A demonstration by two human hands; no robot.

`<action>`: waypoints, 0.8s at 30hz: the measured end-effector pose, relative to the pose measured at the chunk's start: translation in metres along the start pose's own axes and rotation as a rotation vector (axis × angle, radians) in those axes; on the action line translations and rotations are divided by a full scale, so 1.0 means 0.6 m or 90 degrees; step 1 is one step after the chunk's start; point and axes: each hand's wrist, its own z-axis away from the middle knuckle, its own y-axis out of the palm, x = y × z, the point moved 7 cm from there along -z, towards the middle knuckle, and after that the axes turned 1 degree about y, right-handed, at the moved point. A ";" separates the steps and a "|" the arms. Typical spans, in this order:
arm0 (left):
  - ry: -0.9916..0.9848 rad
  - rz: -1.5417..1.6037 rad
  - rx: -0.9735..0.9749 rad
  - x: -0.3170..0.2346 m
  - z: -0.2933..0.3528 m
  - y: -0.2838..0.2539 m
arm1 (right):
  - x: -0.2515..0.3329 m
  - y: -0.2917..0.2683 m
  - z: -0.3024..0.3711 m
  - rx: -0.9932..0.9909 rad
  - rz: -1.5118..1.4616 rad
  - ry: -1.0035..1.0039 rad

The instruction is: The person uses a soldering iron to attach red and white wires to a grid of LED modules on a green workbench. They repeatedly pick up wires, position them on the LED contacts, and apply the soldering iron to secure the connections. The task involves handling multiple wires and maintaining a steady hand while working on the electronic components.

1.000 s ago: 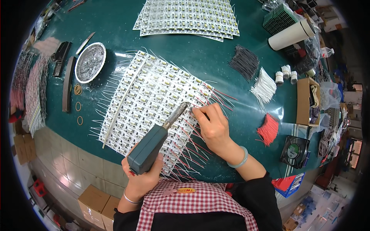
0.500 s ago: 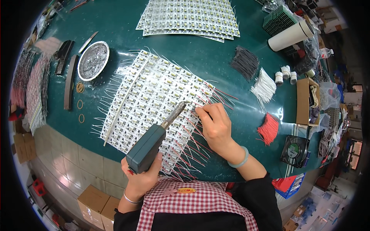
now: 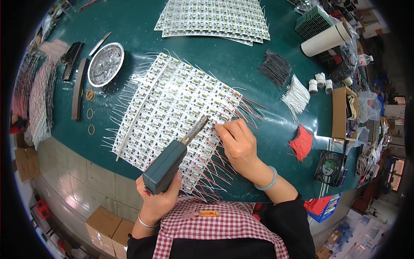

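My left hand (image 3: 158, 202) is wrapped round the handle end of a dark green soldering gun (image 3: 166, 166). Its metal tip rests at or just above the right part of a white circuit board panel (image 3: 161, 101), which carries rows of small yellow and black parts. Close to that tip, my right hand (image 3: 239, 144) is closed in a pinch at the panel's right edge, on what looks like a thin wire; the fingertips mostly hide it. Red wires (image 3: 217, 170) stick out along this edge, white ones along the left. A pale thin rod (image 3: 139, 114) lies across the panel.
Right of the panel lie bundles of black wires (image 3: 275, 68), white wires (image 3: 296, 97) and red wires (image 3: 301, 143). A small fan (image 3: 330, 167) sits near the right edge. At left are a foil-like bowl (image 3: 106, 64) and a dark bar (image 3: 79, 90). More panels (image 3: 213, 21) are stacked beyond.
My right hand has moved slightly left along the panel's edge. The soldering gun's tip has shifted a little left with it; both hands keep their grip.
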 end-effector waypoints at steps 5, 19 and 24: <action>0.003 0.003 0.024 0.004 0.000 0.002 | 0.004 0.003 -0.001 0.007 0.009 -0.003; 0.025 -0.069 0.064 -0.002 0.000 0.011 | 0.004 0.006 0.000 0.020 0.006 0.003; 0.048 -0.097 0.073 -0.009 -0.001 0.013 | 0.005 0.005 -0.001 0.017 0.003 0.001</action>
